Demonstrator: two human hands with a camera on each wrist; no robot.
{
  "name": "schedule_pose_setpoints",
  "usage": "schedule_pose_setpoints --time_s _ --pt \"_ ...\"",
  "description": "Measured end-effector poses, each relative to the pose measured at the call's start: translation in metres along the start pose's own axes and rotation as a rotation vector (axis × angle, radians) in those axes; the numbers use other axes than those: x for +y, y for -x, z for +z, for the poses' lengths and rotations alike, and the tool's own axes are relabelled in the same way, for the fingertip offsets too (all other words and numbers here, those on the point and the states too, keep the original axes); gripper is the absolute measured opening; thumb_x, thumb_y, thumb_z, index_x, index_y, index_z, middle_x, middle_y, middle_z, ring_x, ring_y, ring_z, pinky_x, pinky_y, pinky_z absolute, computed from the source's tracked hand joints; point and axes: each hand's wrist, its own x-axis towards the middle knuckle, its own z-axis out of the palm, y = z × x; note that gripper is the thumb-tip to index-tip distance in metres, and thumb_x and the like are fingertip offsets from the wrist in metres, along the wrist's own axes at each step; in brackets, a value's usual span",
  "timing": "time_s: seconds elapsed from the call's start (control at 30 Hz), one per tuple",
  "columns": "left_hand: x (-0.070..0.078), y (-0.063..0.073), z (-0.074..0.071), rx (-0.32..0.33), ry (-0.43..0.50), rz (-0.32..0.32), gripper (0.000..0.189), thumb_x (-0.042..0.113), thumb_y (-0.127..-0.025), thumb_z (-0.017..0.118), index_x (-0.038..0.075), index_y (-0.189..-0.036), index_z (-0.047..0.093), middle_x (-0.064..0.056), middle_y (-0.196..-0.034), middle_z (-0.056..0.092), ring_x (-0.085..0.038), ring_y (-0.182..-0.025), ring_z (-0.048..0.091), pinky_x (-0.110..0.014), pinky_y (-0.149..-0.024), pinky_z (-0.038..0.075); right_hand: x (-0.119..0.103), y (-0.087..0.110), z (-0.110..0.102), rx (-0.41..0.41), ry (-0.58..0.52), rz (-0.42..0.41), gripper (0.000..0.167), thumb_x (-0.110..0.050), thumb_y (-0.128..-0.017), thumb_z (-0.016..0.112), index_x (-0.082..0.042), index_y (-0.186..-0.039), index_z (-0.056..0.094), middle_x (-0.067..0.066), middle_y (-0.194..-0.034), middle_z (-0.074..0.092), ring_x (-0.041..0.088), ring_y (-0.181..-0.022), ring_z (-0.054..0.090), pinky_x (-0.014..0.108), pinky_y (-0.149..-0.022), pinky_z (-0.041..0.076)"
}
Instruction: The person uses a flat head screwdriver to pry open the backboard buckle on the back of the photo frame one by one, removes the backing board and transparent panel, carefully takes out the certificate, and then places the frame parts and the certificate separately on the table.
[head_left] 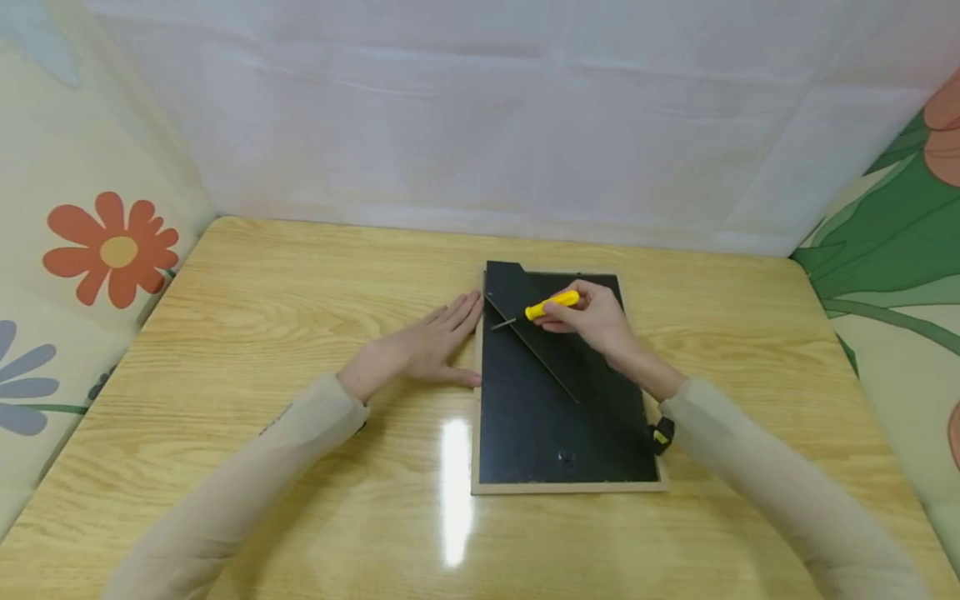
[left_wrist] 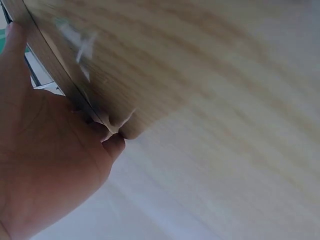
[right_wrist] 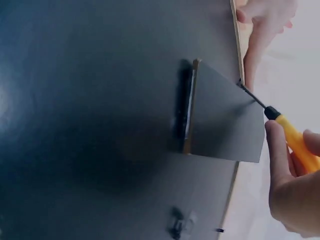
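Observation:
A picture frame [head_left: 570, 487] with a thin pale wooden rim lies back side up on the table. Its black backing board [head_left: 525, 442] carries a black easel stand [head_left: 507, 277], set slantwise and raised at its lower edge. My right hand [head_left: 600, 325] pinches the yellow handle of a screwdriver [head_left: 552, 305] over the stand. The thin shaft points left, its tip [right_wrist: 242, 84] near a small dark fitting at the frame's edge in the right wrist view. Against the frame's left rim rests my left hand [head_left: 427, 346], its fingers straight and thumb spread.
The frame lies on a glossy wood-grain table [head_left: 300, 275]. A white sheet [head_left: 480, 117] hangs behind it, and flowered cloths [head_left: 112, 167] stand at both sides. Small metal fittings [right_wrist: 185, 224] sit on the backing near one edge. A black strap [head_left: 662, 436] shows by the right wrist.

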Motion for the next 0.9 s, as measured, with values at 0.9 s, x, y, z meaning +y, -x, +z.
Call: schedule_pose_setpoints --time_s 0.9 --pt "0.008 0.0 -0.001 -0.045 -0.1 -0.043 0.107 0.069 -0.09 0.044 0.0 -0.15 -0.012 -0.019 -0.156 -0.02 -0.031 -0.145 -0.009 -0.045 -0.117 0.004 -0.006 0.0 0.015 0.029 -0.125 0.112 0.02 0.001 -0.094 0.059 0.01 -0.108 0.05 0.03 -0.108 0.06 0.027 -0.088 0.071 0.033 -0.079 0.056"
